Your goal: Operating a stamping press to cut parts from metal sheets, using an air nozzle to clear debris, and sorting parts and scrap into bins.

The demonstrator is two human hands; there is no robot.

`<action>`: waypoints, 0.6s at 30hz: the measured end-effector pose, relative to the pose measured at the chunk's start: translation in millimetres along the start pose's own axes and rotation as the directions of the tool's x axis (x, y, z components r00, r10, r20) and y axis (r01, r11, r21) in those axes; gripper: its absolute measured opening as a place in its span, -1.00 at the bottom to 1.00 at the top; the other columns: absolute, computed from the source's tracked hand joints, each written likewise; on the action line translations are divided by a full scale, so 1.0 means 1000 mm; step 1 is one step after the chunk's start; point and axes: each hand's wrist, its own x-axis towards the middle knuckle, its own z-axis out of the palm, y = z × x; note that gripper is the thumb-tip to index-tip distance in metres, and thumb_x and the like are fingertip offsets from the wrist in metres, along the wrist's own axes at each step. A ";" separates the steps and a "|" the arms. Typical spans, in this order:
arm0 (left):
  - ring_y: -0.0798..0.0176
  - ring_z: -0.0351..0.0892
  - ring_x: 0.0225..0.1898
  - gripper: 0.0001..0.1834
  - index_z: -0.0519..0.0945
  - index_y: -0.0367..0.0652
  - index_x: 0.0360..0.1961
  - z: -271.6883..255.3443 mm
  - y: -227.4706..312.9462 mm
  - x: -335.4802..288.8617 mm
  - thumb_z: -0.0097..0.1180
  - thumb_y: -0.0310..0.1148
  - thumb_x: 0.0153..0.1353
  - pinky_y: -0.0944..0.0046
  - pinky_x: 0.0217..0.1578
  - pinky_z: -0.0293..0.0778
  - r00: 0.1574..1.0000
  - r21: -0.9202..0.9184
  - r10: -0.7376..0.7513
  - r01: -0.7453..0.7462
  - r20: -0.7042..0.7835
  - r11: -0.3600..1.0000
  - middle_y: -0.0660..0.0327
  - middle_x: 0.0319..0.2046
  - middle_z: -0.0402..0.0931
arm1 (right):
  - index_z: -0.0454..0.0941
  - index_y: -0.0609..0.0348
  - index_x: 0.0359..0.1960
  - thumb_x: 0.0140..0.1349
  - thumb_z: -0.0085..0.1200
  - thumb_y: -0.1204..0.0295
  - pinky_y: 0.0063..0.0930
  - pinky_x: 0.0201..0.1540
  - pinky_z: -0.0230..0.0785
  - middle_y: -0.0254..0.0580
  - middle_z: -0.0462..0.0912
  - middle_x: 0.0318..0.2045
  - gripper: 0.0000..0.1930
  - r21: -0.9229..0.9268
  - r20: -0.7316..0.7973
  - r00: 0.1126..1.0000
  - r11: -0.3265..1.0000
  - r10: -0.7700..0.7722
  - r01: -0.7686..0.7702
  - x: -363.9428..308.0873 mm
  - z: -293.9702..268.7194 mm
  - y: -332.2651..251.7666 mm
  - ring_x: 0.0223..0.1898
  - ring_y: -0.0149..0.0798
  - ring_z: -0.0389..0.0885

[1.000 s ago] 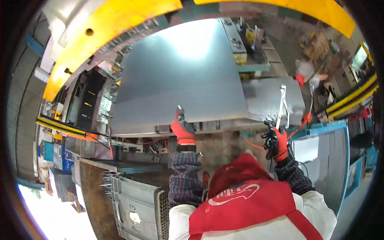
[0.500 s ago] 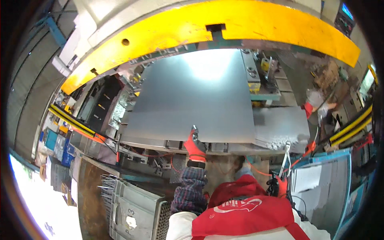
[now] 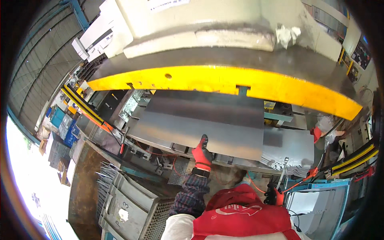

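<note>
A large grey metal sheet (image 3: 192, 132) lies flat on the press bed, its far part in shadow under the press's yellow-edged upper part (image 3: 208, 80). My left hand (image 3: 203, 152), in a red and black glove, is at the sheet's front edge. One dark digit lies on top, and the other fingers are mostly hidden at or below the edge. Low on the right, my right hand (image 3: 274, 196), gloved alike, is closed around the lower end of a long silver tool (image 3: 283, 172) that rises toward the sheet stack. Its exact kind does not show.
Smaller metal sheets (image 3: 288, 148) are stacked right of the large one. A grey plastic crate (image 3: 128, 208) stands lower left, beside thin metal pieces. Yellow-black bars (image 3: 82, 105) flank the press. An orange hose (image 3: 298, 185) runs at the right, near a blue-framed rack (image 3: 344, 200).
The view has tilted up, so the press, sheet and hands appear lower in the picture. My left hand stays at the sheet's front edge, and my right keeps the silver tool.
</note>
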 end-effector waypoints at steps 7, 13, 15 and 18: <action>0.35 0.45 -0.41 -0.71 0.54 -0.29 -0.29 0.006 0.006 -0.008 0.08 -0.28 0.04 0.33 -0.38 0.40 0.996 -0.023 0.081 -0.080 0.023 0.997 0.27 -0.41 0.48 | 0.46 0.17 -0.19 0.12 -0.07 0.24 -0.38 -0.79 0.28 -0.07 0.51 -0.66 -0.70 0.041 -0.007 1.000 0.999 0.026 -0.026 0.000 0.000 -0.001 -0.79 -0.24 0.43; 0.34 0.51 -0.34 -0.68 0.48 -0.34 -0.18 -0.004 0.002 -0.001 0.07 -0.44 0.01 0.29 -0.31 0.45 0.991 -0.250 0.017 0.018 0.134 0.968 0.20 -0.29 0.50 | 0.45 0.20 -0.22 -0.01 0.10 0.45 -0.49 -0.62 0.32 -0.19 0.53 -0.54 -0.72 -0.033 -0.133 0.956 0.966 -0.260 0.258 0.018 0.021 -0.005 -0.61 -0.34 0.50; 0.33 0.49 -0.22 -0.70 0.48 -0.29 -0.17 -0.009 -0.001 -0.001 0.03 -0.39 0.05 0.31 -0.18 0.42 0.924 -0.430 -0.285 0.373 0.255 0.822 0.21 -0.22 0.49 | 0.44 0.24 -0.21 0.00 0.09 0.45 -0.53 -0.45 0.32 -0.25 0.54 -0.46 -0.72 -0.299 -0.056 0.882 0.851 -0.468 0.432 0.039 0.038 -0.025 -0.44 -0.39 0.50; 0.28 0.41 -0.09 -0.59 0.38 -0.20 -0.01 -0.013 -0.005 0.001 -0.04 -0.30 0.09 0.25 -0.08 0.36 0.923 -0.396 -0.231 0.344 0.307 0.851 0.23 -0.06 0.40 | 0.42 0.31 -0.19 0.01 0.07 0.45 -0.50 -0.37 0.32 -0.21 0.55 -0.44 -0.69 -0.353 0.119 0.820 0.748 -0.560 0.562 0.076 0.080 -0.065 -0.43 -0.40 0.47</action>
